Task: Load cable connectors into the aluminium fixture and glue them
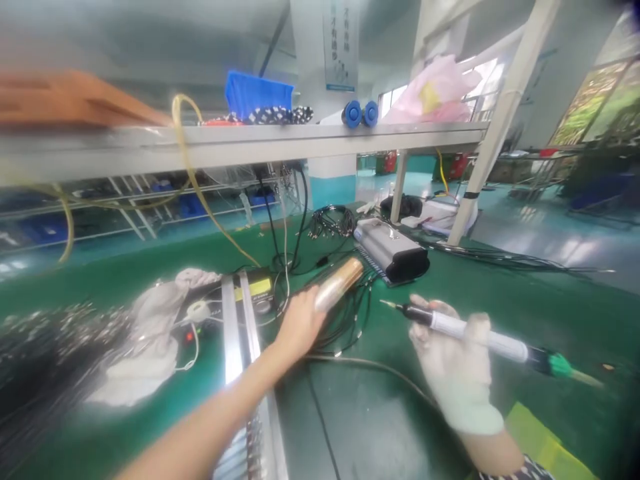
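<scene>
My left hand [301,325], bare, reaches over the bench with its fingers closed around a pale cylinder [339,285] that has a golden-brown far end; blur hides its exact kind. To the right, my right hand [453,363] wears a white glove and grips a soldering iron [477,337]. The iron lies nearly level, its thin tip pointing left, with a white barrel, black collars and a green cord end. Below and beyond the cylinder are loose black cables [345,323]. Left of my left hand runs a metal rail fixture [233,347].
A grey-and-black device [393,250] sits farther back, beside a coiled cable bundle [333,220]. A black box with a yellow panel [260,288] stands behind the rails. White cloth [145,347] and blurred dark cables lie left. A shelf [300,140] spans above the green bench.
</scene>
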Action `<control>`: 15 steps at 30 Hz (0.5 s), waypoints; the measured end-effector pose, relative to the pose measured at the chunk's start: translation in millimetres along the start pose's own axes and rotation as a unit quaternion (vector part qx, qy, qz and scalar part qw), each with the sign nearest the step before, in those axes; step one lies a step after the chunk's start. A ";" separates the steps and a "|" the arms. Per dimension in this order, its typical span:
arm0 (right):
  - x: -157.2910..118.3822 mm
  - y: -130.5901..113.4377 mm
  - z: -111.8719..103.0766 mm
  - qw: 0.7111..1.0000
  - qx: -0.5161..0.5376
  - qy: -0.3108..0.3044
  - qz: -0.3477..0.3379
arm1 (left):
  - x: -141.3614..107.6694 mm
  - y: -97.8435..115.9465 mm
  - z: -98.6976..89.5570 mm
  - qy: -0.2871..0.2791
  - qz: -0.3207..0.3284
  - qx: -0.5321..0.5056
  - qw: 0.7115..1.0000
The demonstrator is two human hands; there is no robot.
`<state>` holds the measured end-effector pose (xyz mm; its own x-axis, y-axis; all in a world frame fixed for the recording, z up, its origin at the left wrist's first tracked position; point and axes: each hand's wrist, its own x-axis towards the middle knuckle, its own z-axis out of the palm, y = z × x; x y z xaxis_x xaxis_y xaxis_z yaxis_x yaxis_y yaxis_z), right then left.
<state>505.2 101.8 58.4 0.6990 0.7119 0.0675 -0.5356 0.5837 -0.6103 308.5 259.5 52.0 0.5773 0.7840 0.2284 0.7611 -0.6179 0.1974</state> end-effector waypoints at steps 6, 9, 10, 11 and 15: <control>-3.3 -11.6 3.3 1.000 0.015 0.011 0.005 | -119.4 -49.7 -43.6 0.045 0.119 -0.093 0.987; -17.5 1.5 10.6 0.999 -0.006 -0.017 0.042 | -166.4 -59.2 -46.6 0.079 0.093 -0.107 0.987; -23.2 7.1 13.7 0.998 -0.013 -0.031 0.054 | -177.4 -60.1 -46.3 0.082 0.087 -0.103 0.987; -28.9 12.5 17.0 0.997 -0.020 -0.046 0.066 | -186.3 -60.4 -46.2 0.083 0.085 -0.099 0.988; -47.5 26.7 28.3 0.981 -0.058 -0.117 0.142 | -205.9 -57.5 -51.5 0.067 0.098 -0.100 0.988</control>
<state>444.3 94.6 61.2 0.3944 0.9174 0.0539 -0.6260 0.3112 -0.7150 130.7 130.5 42.8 0.6530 0.6421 0.4016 0.5573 -0.7665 0.3193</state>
